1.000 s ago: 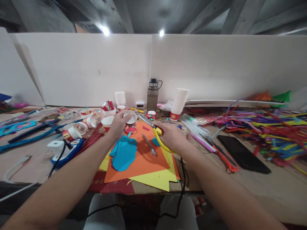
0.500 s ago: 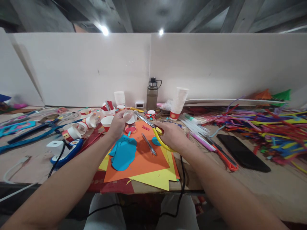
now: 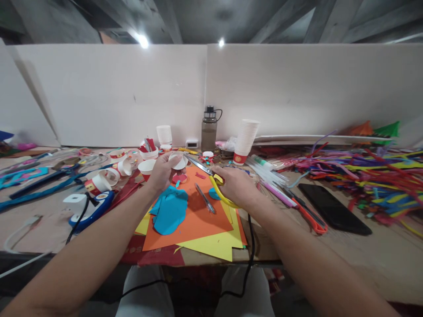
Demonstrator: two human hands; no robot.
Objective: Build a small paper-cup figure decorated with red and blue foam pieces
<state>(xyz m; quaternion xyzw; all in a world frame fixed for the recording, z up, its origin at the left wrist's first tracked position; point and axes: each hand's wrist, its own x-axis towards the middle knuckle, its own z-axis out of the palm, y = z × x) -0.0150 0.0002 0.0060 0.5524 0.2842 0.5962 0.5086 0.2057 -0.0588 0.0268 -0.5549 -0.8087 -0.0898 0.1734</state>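
Observation:
My left hand [image 3: 163, 169] is closed on a small white paper piece [image 3: 180, 163], pinched at its left edge. In my right hand [image 3: 231, 182] are yellow-handled scissors [image 3: 200, 165], their blades pointing left with the tips close to the paper's right side. Whether the blades touch the paper I cannot tell. Beneath the hands lie an orange sheet [image 3: 198, 231], a yellow sheet [image 3: 214, 248] and a blue paper cutout [image 3: 172, 213]. A pen [image 3: 205, 199] rests on the orange sheet, near a red round piece [image 3: 179, 178].
A paper cup stack [image 3: 246, 141] and a water bottle [image 3: 209, 132] stand at the back. To the right are a phone [image 3: 333, 209], an orange cutter [image 3: 310, 215] and many pipe cleaners [image 3: 380, 176]. Cut cups [image 3: 99, 182] and a blue-white power strip [image 3: 92, 211] lie left.
The white paper piece has turned slightly in my left hand. My right hand and the scissors stay nearly in place, and the whole view has shifted a little.

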